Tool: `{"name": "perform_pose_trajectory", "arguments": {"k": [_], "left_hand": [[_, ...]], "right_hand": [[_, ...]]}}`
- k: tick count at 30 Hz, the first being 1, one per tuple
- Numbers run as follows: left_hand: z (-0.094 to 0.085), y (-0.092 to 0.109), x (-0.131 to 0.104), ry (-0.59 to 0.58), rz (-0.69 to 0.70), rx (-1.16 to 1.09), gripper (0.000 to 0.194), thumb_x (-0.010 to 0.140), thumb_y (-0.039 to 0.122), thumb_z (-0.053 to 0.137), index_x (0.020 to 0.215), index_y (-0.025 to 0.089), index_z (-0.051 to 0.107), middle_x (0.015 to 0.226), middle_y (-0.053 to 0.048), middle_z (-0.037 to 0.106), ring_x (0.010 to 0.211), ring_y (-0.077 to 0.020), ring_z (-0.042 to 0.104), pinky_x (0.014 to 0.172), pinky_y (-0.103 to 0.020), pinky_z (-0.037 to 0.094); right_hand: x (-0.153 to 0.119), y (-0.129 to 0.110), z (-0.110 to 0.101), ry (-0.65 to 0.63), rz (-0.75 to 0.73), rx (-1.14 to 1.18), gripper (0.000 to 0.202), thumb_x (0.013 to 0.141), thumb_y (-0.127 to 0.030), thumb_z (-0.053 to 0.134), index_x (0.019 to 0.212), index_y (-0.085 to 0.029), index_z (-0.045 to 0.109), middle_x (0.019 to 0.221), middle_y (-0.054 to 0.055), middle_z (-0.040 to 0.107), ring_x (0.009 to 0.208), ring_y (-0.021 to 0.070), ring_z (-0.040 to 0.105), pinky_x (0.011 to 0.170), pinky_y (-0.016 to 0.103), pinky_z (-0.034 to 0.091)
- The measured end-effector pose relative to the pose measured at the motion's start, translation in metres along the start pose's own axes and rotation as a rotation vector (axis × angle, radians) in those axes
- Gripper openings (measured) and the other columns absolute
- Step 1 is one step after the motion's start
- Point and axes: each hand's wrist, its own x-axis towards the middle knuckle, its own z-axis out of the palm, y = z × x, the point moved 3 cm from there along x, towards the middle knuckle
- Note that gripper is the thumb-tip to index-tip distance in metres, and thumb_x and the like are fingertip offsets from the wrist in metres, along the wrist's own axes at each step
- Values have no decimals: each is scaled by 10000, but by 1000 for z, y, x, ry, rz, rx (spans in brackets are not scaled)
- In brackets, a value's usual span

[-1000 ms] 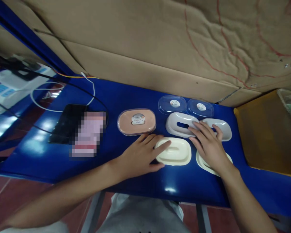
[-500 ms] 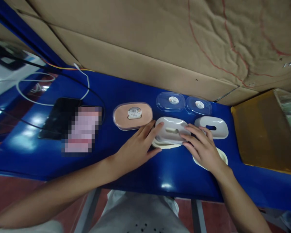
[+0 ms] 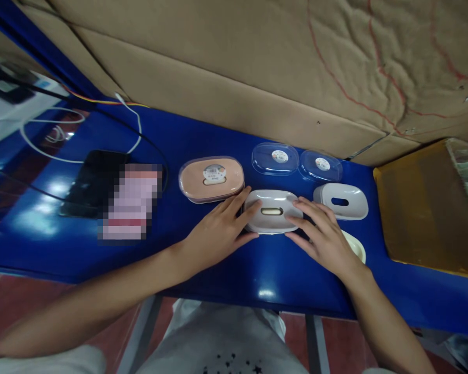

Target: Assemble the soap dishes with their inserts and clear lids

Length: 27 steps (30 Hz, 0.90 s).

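Note:
Both hands hold a light grey oval dish (image 3: 273,221) with a slot in its middle, low over the blue table; a cream piece shows through the slot. My left hand (image 3: 222,226) grips its left end, my right hand (image 3: 322,231) its right end. To the left lies a peach oval box (image 3: 193,179) with a clear lid and a round label. Two clear lids (image 3: 265,158) (image 3: 314,166) with labels lie behind. Right of my right hand is another grey slotted dish (image 3: 353,202), and a cream dish (image 3: 356,246) is partly hidden by that hand.
On the left of the blue table (image 3: 203,280) lie a black device (image 3: 89,182) and a phone with a blurred screen (image 3: 132,202), with cables around them. A brown box (image 3: 421,208) stands at the right. Cardboard (image 3: 218,67) lines the back.
The grey dish, earlier tilted and offset over a cream piece, now sits level and lined up over it. Both hands have shifted slightly with it and still hold its ends.

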Motion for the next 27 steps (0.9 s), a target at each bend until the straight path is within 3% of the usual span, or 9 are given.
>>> {"name": "perform_pose_trajectory", "arguments": {"k": [7,12,17,22,27], "left_hand": [[-2,0,1,-8,35,48,705,987,402,789,1572,141,495,1680,-320,418,1526,-469,509,1184,-623,533],[0,2,1,-35,48,11,646,1013,303,758,1583,167,488,1744,-291,326,1584,-456,430,1235,-619,486],[1,2,2,-36,59,-20,617,1046,392,709,1574,148,504,1725,-307,349,1581,-472,427,1227,-655,477],[-1,3,3,-31,52,-12,558,1030,349,727,1519,136,564,1676,-312,425,1542,-477,483,1202,-662,497],[-6,4,2,-28,58,6,538,962,280,781,1450,115,626,1638,-312,471,1505,-475,526,1196,-623,516]], "right_hand": [[1,-2,-2,18,-25,-14,340,1016,-248,741,1345,-217,664,1477,171,689,1438,368,624,1139,576,552],[-2,-3,3,-42,-11,-28,320,1033,-224,705,1352,-232,677,1501,149,686,1497,374,572,1156,595,541],[-3,4,4,-21,-25,57,320,1041,-311,714,1350,-238,672,1500,155,681,1486,361,582,1142,576,548],[11,19,-5,-4,105,45,336,1102,-294,592,1430,-233,630,1534,164,659,1400,310,650,1172,533,503],[46,40,2,-109,245,-124,479,1137,-310,443,1597,-187,492,1705,193,483,1560,357,493,1260,612,375]]}}
